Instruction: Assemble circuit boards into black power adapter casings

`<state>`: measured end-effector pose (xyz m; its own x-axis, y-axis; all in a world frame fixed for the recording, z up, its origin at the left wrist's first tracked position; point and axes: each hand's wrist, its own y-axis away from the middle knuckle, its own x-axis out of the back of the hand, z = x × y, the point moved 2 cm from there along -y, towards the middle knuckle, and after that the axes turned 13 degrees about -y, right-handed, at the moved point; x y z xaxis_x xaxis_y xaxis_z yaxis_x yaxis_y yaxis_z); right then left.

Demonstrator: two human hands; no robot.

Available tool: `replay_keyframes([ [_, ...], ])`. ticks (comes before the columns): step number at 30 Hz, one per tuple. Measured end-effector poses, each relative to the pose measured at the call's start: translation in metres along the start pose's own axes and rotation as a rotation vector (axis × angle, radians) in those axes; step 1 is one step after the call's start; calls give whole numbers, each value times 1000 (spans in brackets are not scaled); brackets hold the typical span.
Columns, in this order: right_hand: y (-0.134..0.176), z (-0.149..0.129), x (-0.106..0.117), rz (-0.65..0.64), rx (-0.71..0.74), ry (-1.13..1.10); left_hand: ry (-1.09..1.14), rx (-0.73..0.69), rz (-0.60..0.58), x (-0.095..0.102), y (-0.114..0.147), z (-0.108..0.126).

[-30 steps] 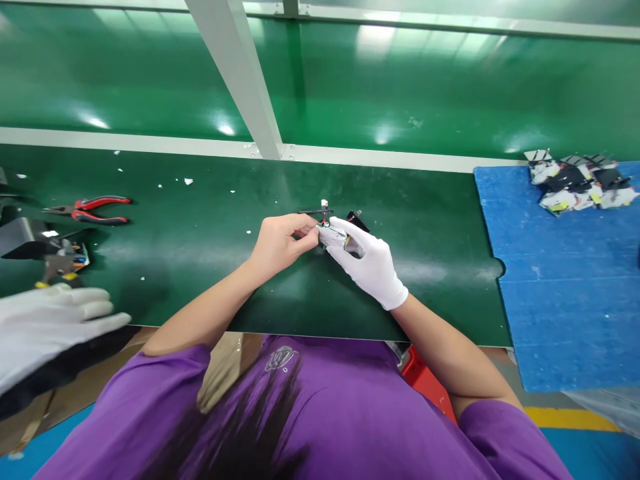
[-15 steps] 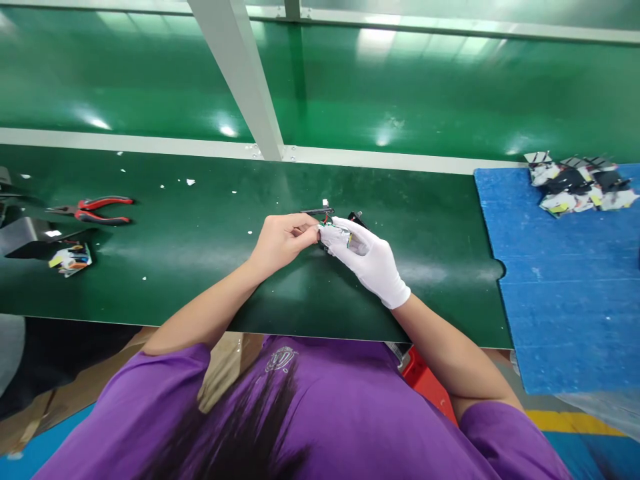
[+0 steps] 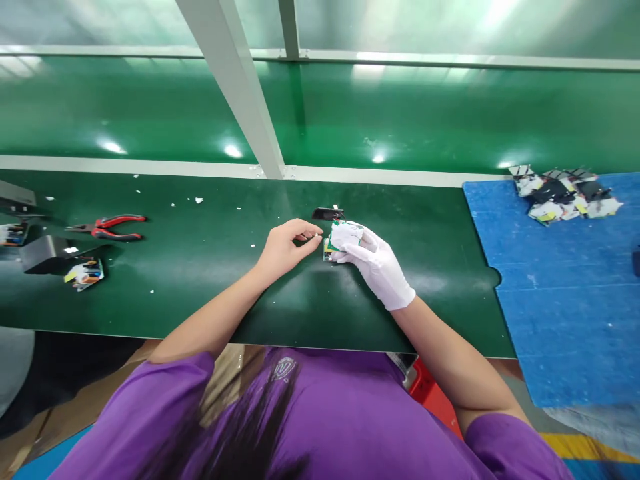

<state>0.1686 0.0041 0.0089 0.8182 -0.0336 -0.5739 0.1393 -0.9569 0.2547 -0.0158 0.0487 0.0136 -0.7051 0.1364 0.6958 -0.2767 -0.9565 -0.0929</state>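
In a white glove, my right hand (image 3: 376, 263) grips a small circuit board (image 3: 345, 235) with white material over its face and a green edge. Below the board's left side, yellow and metal components show. A black piece (image 3: 326, 213) sits just beyond the board, with thin wires between them. My left hand (image 3: 287, 245) is bare and lies just left of the board, apart from it. Its thumb and forefinger are pinched together; a tiny pale speck shows at the tips, too small to name.
Red-handled pliers (image 3: 113, 227) lie to the left, near a dark grey housing (image 3: 44, 255) and another circuit board (image 3: 85, 274). On the right, a blue sheet (image 3: 555, 293) carries several boards (image 3: 565, 195). White scraps (image 3: 199, 200) dot the green table (image 3: 200, 293).
My left fingers have come off the board and drawn slightly apart from it. The board's white face has turned into view in my right hand. The camera view has tilted up slightly.
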Motion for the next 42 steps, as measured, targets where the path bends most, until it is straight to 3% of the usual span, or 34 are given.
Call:
replay_keyframes([
  [5,2,0,-1,36,-4,-10,49,-84,31,3,-1,1],
  [9,4,-1,-5,22,7,28,311,124,-42,-4,-1,-1],
  [12,12,-4,-11,14,70,167,562,317,-163,-12,4,2],
  [15,15,-4,-8,104,133,394,593,341,-171,-16,3,4],
  [17,13,-2,-4,149,133,471,742,384,-240,-19,1,2],
  [21,12,1,-2,196,64,481,905,439,-247,-19,3,2],
  [27,20,-3,-17,266,34,449,970,464,-273,-17,8,8],
  [33,24,-3,-25,212,61,364,976,454,-254,-14,9,11],
  [37,20,3,-21,125,142,377,978,474,-238,-15,6,8],
  [42,16,11,-10,165,213,409,953,493,-233,-15,8,12],
])
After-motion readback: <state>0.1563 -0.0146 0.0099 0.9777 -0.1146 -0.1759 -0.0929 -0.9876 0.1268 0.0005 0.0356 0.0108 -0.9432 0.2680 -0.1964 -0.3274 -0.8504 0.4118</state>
